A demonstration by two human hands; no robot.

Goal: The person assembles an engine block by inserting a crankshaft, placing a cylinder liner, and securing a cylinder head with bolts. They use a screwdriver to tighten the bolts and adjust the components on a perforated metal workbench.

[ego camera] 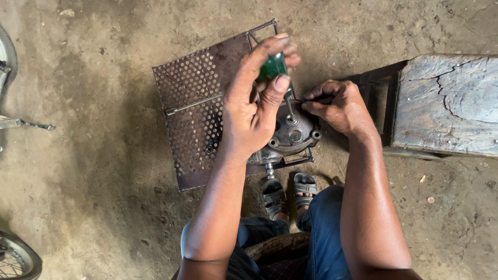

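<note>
Gripping the green screwdriver, your left hand stands its tip on the casing; right hand pinches beside it.

Left hand gripping, right hand pinching (both raised).

A metal engine part sits at frame centre on a perforated metal sheet. A long rod lies across that sheet. A wooden block occupies the right, wheels the left edge.
</note>
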